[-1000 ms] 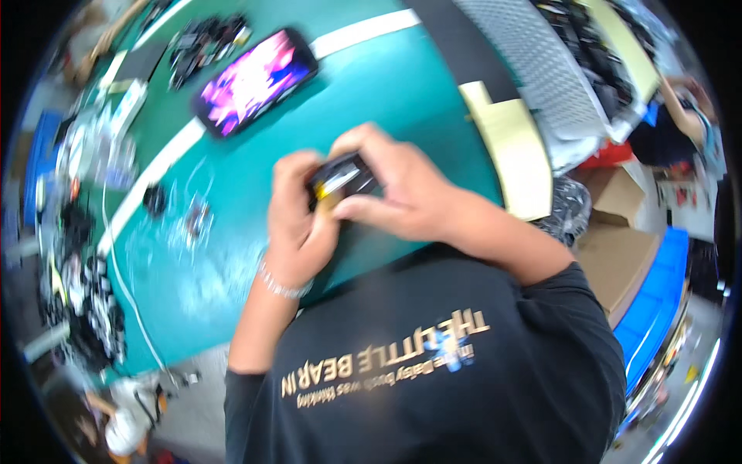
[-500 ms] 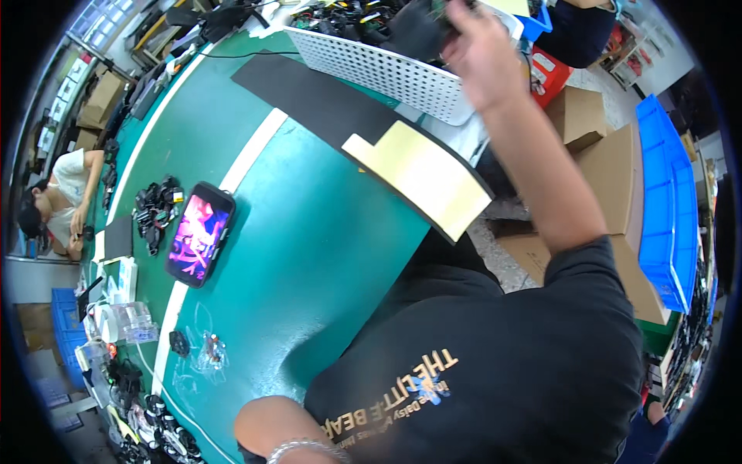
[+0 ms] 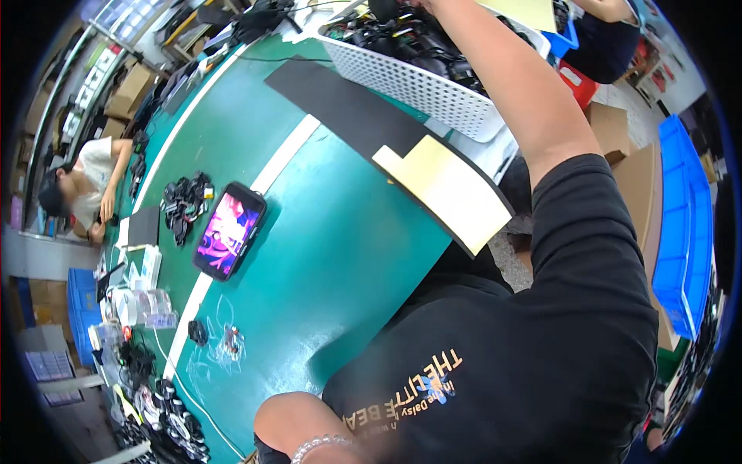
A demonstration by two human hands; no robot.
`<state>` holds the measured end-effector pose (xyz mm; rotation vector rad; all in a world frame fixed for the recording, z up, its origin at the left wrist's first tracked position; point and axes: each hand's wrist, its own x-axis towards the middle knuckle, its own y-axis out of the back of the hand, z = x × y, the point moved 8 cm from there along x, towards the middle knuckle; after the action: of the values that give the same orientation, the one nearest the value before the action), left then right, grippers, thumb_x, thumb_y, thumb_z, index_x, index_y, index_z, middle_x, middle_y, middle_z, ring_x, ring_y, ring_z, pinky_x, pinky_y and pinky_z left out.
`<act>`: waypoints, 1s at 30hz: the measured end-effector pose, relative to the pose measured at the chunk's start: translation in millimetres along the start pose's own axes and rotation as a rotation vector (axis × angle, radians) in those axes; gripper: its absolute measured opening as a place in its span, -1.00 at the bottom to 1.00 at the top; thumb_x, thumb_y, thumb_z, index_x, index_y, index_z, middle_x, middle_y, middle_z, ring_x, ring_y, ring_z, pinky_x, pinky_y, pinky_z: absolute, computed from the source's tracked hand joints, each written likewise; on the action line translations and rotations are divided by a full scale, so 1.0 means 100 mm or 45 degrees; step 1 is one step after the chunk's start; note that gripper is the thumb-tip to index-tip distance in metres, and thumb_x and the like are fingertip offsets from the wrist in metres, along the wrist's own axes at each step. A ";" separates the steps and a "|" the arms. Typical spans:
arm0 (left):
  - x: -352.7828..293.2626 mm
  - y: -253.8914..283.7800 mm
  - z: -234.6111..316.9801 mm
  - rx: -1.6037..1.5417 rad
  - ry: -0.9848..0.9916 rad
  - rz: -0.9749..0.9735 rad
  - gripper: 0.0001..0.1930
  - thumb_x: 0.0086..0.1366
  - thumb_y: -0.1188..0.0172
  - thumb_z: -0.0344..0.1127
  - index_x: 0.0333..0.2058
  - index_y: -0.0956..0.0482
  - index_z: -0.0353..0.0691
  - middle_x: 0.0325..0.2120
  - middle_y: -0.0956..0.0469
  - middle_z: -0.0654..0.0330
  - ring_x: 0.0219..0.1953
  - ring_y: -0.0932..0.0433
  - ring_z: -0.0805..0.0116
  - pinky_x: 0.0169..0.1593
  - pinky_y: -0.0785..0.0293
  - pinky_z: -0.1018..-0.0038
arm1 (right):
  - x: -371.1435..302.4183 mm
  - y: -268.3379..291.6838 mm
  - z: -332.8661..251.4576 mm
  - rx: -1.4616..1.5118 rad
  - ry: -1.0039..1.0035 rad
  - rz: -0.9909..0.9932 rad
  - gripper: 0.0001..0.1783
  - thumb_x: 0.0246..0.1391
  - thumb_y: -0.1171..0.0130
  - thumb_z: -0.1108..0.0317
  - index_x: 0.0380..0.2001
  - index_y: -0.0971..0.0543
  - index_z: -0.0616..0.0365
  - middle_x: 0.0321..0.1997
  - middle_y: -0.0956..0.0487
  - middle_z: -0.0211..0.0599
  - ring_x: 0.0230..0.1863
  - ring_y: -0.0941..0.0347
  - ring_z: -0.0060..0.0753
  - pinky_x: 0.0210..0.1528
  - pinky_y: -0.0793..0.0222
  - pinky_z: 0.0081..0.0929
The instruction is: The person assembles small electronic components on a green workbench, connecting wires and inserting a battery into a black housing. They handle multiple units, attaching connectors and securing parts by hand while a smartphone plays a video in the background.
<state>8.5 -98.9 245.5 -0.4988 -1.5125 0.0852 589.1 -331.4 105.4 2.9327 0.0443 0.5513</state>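
Black parts (image 3: 433, 58) lie heaped inside the white perforated basket (image 3: 410, 87), liable to spill if your right forearm (image 3: 533, 93) knocks it; your right hand (image 3: 430, 4) is cropped above it, finger state cannot be told, and your left hand is out of view.

The only legible print stands on the black shirt (image 3: 533, 340): bold gold capitals (image 3: 445, 362) slanting across its front, cut off toward the lower left, with smaller pale lettering and a blue motif (image 3: 434, 388) alongside. Any characters on the phone's (image 3: 229, 232) pink-and-purple screen cannot be made out.
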 end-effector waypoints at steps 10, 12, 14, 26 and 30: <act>-1.00 -0.03 -0.54 -1.301 1.179 0.022 -0.40 0.34 0.15 -0.01 0.00 -0.29 -0.60 -0.07 -0.36 -0.31 -0.01 -0.40 -0.06 0.02 -0.35 0.22 | -0.37 -0.32 -0.35 -1.443 0.092 -0.087 -0.63 -0.06 -0.21 0.25 -0.19 -0.53 0.26 -0.25 -0.58 0.06 -0.18 -0.51 0.02 -0.07 -0.39 -0.21; -0.83 -0.26 -0.49 -1.536 1.188 0.337 -0.28 0.36 0.21 0.08 0.09 -0.17 -0.66 0.07 -0.22 -0.38 0.12 -0.29 -0.14 0.14 -0.25 0.19 | 0.19 0.18 0.02 -1.635 0.263 -0.115 -0.60 0.11 -0.03 0.30 0.03 -0.39 0.16 -0.12 -0.54 -0.15 -0.10 -0.51 -0.18 -0.07 -0.40 -0.30; -0.76 -0.35 -0.50 -1.700 1.208 0.426 -0.24 0.39 0.29 0.10 0.15 -0.05 -0.68 0.19 -0.07 -0.35 0.22 -0.18 -0.09 0.22 -0.16 0.22 | -0.12 -0.18 -0.43 -1.485 0.604 0.110 -0.58 0.06 -0.05 0.27 0.00 -0.42 0.19 -0.10 -0.51 -0.10 -0.01 -0.44 -0.13 0.01 -0.33 -0.29; -1.23 0.39 -0.15 -1.833 1.234 -0.448 -0.39 0.39 0.18 0.03 0.13 -0.23 -0.47 0.01 -0.40 -0.14 0.06 -0.35 -0.02 0.17 -0.22 0.28 | -2.04 -3.85 -1.00 -0.524 0.650 -1.155 -0.65 0.01 -0.15 0.18 -0.12 -0.53 0.03 0.02 -0.42 -0.15 0.07 -0.33 -0.07 0.11 -0.25 -0.30; -1.56 1.36 -0.39 -0.999 1.736 -0.123 -0.46 0.40 0.20 0.04 -0.08 -0.44 -0.40 -0.21 -0.55 -0.10 -0.25 -0.59 0.11 -0.06 -0.49 0.29 | -2.13 -4.76 -0.81 -0.795 0.665 -1.319 -0.41 -0.13 -0.26 0.09 0.05 -0.44 -0.13 0.10 -0.37 -0.19 0.14 -0.31 -0.11 0.14 -0.26 -0.28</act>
<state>68.0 -42.5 51.2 -0.8446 -0.1555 -0.8059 360.7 137.7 27.9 1.7458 1.1193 0.8726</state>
